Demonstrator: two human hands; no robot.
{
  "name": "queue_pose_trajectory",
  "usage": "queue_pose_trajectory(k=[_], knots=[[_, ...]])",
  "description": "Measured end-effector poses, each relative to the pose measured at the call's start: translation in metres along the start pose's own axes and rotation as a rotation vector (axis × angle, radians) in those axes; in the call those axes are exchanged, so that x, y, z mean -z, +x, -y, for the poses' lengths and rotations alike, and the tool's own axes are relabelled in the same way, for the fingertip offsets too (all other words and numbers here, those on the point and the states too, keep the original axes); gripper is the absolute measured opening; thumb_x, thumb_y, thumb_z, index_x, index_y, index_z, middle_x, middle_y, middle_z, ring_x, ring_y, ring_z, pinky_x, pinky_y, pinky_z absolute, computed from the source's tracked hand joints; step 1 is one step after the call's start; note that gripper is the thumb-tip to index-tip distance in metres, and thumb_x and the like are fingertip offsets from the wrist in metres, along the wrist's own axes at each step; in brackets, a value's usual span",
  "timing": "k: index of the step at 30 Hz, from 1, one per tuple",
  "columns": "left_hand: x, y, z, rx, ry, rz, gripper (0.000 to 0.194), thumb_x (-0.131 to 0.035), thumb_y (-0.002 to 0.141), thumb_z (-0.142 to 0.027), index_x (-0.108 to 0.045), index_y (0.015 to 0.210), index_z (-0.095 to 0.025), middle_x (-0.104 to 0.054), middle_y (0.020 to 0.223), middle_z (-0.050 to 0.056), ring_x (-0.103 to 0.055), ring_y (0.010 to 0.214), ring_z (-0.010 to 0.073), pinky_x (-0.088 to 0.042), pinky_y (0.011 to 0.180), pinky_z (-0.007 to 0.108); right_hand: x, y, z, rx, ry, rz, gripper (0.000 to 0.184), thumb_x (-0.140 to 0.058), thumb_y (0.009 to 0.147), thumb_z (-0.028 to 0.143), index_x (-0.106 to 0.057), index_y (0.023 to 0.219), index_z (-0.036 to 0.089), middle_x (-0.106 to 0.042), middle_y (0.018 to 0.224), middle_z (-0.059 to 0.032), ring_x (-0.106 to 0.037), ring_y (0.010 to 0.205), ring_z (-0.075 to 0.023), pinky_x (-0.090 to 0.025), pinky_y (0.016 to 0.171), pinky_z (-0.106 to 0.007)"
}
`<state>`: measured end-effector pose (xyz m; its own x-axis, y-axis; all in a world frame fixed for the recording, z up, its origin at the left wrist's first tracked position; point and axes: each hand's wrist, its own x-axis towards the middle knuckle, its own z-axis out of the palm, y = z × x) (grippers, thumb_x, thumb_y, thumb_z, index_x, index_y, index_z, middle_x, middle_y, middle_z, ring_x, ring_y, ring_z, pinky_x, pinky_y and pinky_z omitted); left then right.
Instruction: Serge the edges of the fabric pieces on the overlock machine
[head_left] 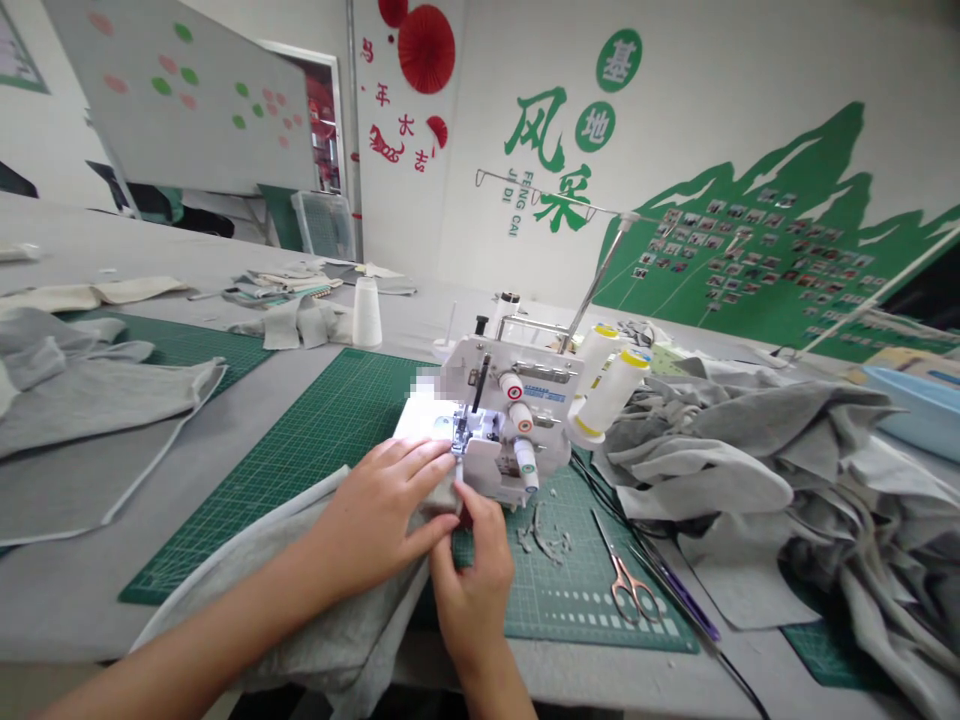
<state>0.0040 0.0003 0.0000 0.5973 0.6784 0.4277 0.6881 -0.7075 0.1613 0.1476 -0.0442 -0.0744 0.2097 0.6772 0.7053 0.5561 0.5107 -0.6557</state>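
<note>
A white overlock sewing machine stands on a green cutting mat, its work light on. A piece of grey fabric runs from the table's near edge up to the needle. My left hand lies flat on this fabric with fingers stretched toward the presser foot. My right hand pinches the fabric's edge just in front of the machine, fingers closed on it. Two white thread cones stand on the machine's right side.
Scissors lie on the mat right of my hands, by grey fabric scraps. A heap of grey garments fills the right. More grey pieces lie left. A white thread cone stands farther back.
</note>
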Motion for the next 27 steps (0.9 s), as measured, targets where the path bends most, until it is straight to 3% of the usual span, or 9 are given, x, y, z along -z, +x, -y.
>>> queue_pose_trajectory(k=[3, 7, 11, 15, 23, 25, 27], knots=[[0.001, 0.002, 0.003, -0.034, -0.004, 0.007, 0.047, -0.064, 0.091, -0.042, -0.060, 0.134, -0.024, -0.056, 0.145, 0.010, -0.050, 0.132, 0.0316, -0.041, 0.109, 0.049, -0.001, -0.004, 0.001, -0.074, 0.057, -0.003, 0.037, -0.055, 0.092, 0.014, -0.057, 0.128, 0.021, -0.073, 0.098, -0.0052, -0.072, 0.080, -0.0183, -0.060, 0.073, -0.030], [0.002, 0.003, 0.010, -0.081, -0.011, 0.027, 0.052, -0.065, 0.090, -0.047, -0.058, 0.138, -0.028, -0.054, 0.147, 0.011, -0.049, 0.133, 0.0329, -0.042, 0.109, 0.050, 0.002, -0.007, 0.000, -0.123, 0.149, 0.005, 0.036, -0.049, 0.094, 0.015, -0.053, 0.130, 0.021, -0.074, 0.091, -0.0029, -0.073, 0.078, -0.0176, -0.059, 0.070, -0.028], [0.003, 0.001, 0.017, -0.129, -0.005, 0.045, 0.052, -0.065, 0.091, -0.045, -0.057, 0.140, -0.030, -0.050, 0.151, 0.012, -0.047, 0.136, 0.0354, -0.041, 0.109, 0.054, 0.009, 0.003, -0.002, -0.107, 0.130, 0.117, 0.043, -0.041, 0.097, 0.019, -0.050, 0.139, 0.020, -0.074, 0.102, -0.0057, -0.072, 0.086, -0.0192, -0.058, 0.078, -0.031], [0.006, 0.001, 0.020, -0.160, -0.004, 0.083, 0.046, -0.066, 0.090, -0.043, -0.061, 0.134, -0.029, -0.048, 0.153, 0.014, -0.044, 0.139, 0.0365, -0.039, 0.111, 0.056, 0.012, 0.020, 0.000, -0.064, 0.032, 0.194, 0.038, -0.042, 0.099, 0.027, -0.057, 0.133, 0.019, -0.074, 0.112, -0.0074, -0.073, 0.090, -0.0204, -0.056, 0.080, -0.030], [0.019, 0.003, 0.026, -0.145, -0.135, 0.209, 0.061, -0.076, 0.082, -0.042, -0.056, 0.139, -0.038, -0.036, 0.161, 0.011, -0.034, 0.146, 0.0392, -0.032, 0.114, 0.061, 0.007, 0.026, 0.001, -0.178, 0.014, 0.262, 0.040, -0.041, 0.102, 0.043, -0.061, 0.127, 0.019, -0.072, 0.075, 0.0003, -0.067, 0.059, -0.0179, -0.048, 0.058, -0.026], [0.027, 0.006, 0.031, -0.128, -0.292, 0.247, 0.047, -0.072, 0.085, -0.042, -0.063, 0.132, -0.038, -0.043, 0.157, 0.008, -0.039, 0.143, 0.0361, -0.033, 0.114, 0.057, 0.006, 0.024, 0.001, -0.184, -0.012, 0.270, 0.042, -0.041, 0.102, 0.044, -0.060, 0.130, 0.019, -0.070, 0.071, 0.0011, -0.065, 0.056, -0.0177, -0.045, 0.054, -0.025], [0.032, 0.013, 0.036, -0.003, -0.505, 0.162, 0.027, -0.064, 0.092, -0.040, -0.071, 0.116, -0.032, -0.060, 0.142, 0.006, -0.053, 0.132, 0.0308, -0.039, 0.111, 0.049, 0.005, 0.023, 0.002, -0.180, -0.049, 0.272, 0.044, -0.041, 0.103, 0.045, -0.059, 0.132, 0.019, -0.067, 0.066, 0.0020, -0.064, 0.053, -0.0177, -0.042, 0.051, -0.025]])
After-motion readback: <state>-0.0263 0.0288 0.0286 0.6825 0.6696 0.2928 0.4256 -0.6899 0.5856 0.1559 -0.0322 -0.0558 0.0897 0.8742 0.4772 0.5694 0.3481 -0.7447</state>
